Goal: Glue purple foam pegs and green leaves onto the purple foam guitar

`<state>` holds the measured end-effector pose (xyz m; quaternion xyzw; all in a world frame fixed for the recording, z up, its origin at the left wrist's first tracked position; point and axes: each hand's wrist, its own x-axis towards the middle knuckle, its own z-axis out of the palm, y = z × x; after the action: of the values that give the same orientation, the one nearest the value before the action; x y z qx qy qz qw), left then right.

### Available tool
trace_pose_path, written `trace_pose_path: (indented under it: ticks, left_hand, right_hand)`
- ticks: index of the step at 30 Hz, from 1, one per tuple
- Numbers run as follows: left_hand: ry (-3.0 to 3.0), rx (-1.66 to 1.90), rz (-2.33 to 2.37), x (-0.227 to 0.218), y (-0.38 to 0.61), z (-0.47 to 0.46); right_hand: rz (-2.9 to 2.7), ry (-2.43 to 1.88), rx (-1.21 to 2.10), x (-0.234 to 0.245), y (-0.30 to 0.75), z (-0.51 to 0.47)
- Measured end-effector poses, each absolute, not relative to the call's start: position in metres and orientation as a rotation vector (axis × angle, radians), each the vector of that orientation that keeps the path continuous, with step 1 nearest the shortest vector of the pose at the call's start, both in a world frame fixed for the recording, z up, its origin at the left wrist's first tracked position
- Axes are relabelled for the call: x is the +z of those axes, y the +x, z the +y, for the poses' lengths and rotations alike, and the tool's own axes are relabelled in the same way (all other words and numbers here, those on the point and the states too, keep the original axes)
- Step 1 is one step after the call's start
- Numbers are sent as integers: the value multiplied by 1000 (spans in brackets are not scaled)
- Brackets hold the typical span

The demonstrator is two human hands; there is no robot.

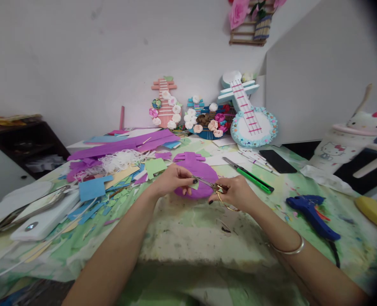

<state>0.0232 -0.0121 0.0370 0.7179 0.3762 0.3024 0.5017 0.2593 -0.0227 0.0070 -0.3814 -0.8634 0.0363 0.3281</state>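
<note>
My right hand (pixel 233 190) is closed round the handles of a small pair of scissors (pixel 205 182), whose blades point left. Pinched in my left hand (pixel 175 177) is a small pale green piece of paper (pixel 195 185), right at the blades. Whether the blades touch the paper I cannot tell. Beneath both hands lies a flat purple instrument-shaped cutout (pixel 207 170), with a round body and crossbars at its top. My fingers and the scissors hide part of its body.
Paper scraps (pixel 92 187) and white shredded strips (pixel 121 159) crowd the left side. To the right lie a green utility knife (pixel 255 180), a phone (pixel 278 161), a blue glue gun (pixel 312 216) and a yellow sponge (pixel 374 213). Decorated instrument models (pixel 254 125) lean against the back wall.
</note>
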Motion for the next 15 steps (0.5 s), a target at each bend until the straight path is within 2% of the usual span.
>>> trace_pose_path:
  ticks: [15]
  left_hand:
    - [1710,741,947,37,23,-11]
  right_hand:
    - [-2246,-1005,147,8,259,-22]
